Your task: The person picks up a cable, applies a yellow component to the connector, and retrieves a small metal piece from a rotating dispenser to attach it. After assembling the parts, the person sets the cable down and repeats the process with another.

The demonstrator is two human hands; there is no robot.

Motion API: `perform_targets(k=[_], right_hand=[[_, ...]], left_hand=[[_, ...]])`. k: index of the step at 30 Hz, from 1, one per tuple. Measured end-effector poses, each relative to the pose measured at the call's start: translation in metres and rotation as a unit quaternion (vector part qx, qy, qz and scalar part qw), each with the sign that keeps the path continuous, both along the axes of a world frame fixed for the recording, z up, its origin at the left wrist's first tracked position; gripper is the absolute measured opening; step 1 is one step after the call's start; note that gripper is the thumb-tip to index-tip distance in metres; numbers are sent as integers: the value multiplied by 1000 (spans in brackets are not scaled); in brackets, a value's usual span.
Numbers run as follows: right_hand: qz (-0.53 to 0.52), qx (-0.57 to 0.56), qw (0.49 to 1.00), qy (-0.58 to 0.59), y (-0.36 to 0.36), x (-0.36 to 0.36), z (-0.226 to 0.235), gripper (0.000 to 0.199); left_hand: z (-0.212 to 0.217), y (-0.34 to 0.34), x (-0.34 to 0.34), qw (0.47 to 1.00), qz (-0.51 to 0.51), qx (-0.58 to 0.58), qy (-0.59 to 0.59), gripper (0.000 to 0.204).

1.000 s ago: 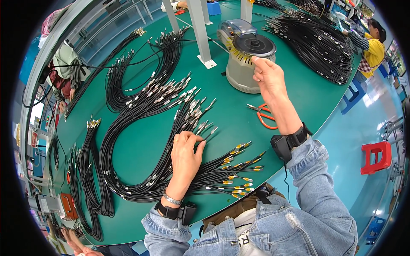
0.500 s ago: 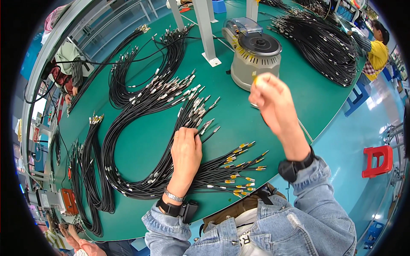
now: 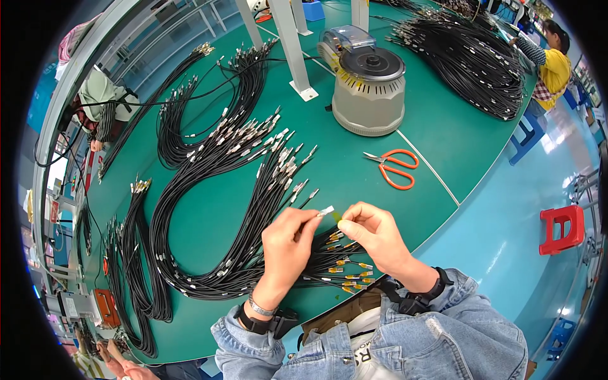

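Observation:
My left hand [image 3: 286, 244] pinches a black cable near its end, where a white label [image 3: 326, 210] sticks out past the fingertips. Close beside it, the closed fingertips of my right hand [image 3: 380, 239] hold a small piece of yellow tape [image 3: 336, 216]. Whether the tape touches the cable end, I cannot tell. Beneath both hands lies a curved bundle of black cables [image 3: 158, 221] with white-labelled ends. Cable ends wrapped in yellow [image 3: 354, 273] fan out below my right hand.
A round grey tape dispenser [image 3: 368, 104] stands at the back of the green table [image 3: 329, 158]. Orange-handled scissors [image 3: 398, 170] lie in front of it. More cable bundles [image 3: 465, 66] rest far right and left. Grey posts [image 3: 292, 50] rise from the table. A red stool [image 3: 562, 229] stands right.
My right hand has come down from near the dispenser to my left hand, bringing the yellow tape and uncovering the scissors. My left hand has lifted a labelled cable end from the bundle.

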State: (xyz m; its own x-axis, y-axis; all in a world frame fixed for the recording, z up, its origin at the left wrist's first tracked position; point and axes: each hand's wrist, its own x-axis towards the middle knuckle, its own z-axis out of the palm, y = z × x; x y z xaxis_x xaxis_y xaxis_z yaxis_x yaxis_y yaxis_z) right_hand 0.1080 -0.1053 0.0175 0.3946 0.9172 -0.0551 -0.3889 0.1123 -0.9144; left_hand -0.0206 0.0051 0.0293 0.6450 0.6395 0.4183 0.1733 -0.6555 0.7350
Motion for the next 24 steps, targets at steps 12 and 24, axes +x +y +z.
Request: perform_targets(k=[12, 24], right_hand=[[3, -8, 1000, -29, 3, -9, -4, 11], [38, -60, 997, -12, 0, -5, 1, 6]], left_hand=[[-12, -15, -4, 975, 14, 211, -61, 24], [-17, -15, -5, 970, 11, 233, -67, 40]])
